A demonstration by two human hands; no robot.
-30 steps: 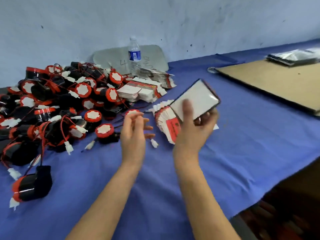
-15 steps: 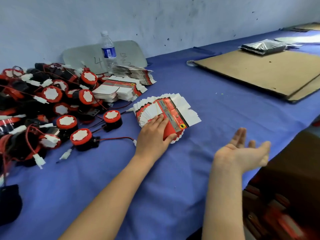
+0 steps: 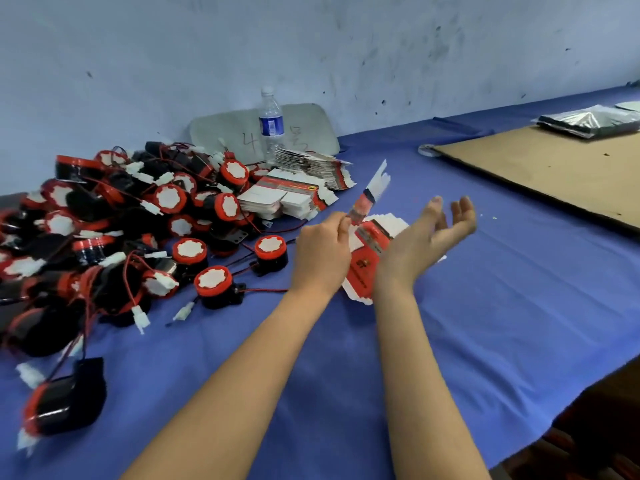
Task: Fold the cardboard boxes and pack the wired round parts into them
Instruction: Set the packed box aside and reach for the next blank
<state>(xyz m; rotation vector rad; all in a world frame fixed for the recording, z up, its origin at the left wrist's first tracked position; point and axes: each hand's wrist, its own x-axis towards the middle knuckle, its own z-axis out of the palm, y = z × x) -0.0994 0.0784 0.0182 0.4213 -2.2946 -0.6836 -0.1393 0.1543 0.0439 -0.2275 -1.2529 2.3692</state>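
- One flat box [image 3: 369, 197] stands tilted on edge at mid-frame, raised above the fanned stack [image 3: 363, 275] of the same red-and-white flats.
- Left hand [image 3: 322, 252] pinches the lower end of that box between thumb and curled fingers.
- Right hand [image 3: 424, 239] is spread, fingers straight, palm turned towards the left hand. It holds nothing and hovers over the fanned stack, just right of the box.
- Hands are close together but not touching.
- Round parts [image 3: 104, 237], black with red rims and red-black wires, lie heaped at centre left; one [image 3: 213, 282] sits near the left wrist.
- More flat stacks [image 3: 287, 199] lie behind the hands, with a bottle [image 3: 271, 124] standing by the wall.
- Cardboard sheet [image 3: 554, 171] lies at upper right on the blue cloth [image 3: 485, 306].
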